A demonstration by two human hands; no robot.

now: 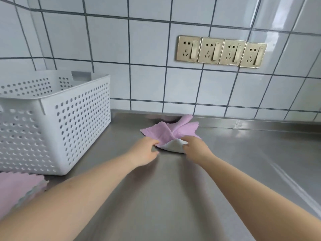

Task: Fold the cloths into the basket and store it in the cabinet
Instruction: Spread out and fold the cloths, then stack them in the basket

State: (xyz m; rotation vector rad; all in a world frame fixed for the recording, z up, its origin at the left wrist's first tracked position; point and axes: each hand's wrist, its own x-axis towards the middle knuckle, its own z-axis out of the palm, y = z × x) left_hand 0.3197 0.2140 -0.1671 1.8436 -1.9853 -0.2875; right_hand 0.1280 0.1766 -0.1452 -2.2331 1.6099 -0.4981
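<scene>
A crumpled pink cloth (171, 128) with a white underside lies at the back of the steel counter, against the wall. My left hand (145, 150) pinches its near left edge. My right hand (195, 146) grips its near right corner, where the white side shows. A white perforated basket (69, 122) stands at the left of the counter, apart from both hands; what is inside it is hidden. Another pink cloth (19, 188) lies flat in front of the basket at the left edge, partly under my left forearm.
The steel counter (243, 153) runs along a white tiled wall. Several gold wall sockets (220, 51) sit on the tiles above the cloth. The counter's raised back lip runs just behind the cloth.
</scene>
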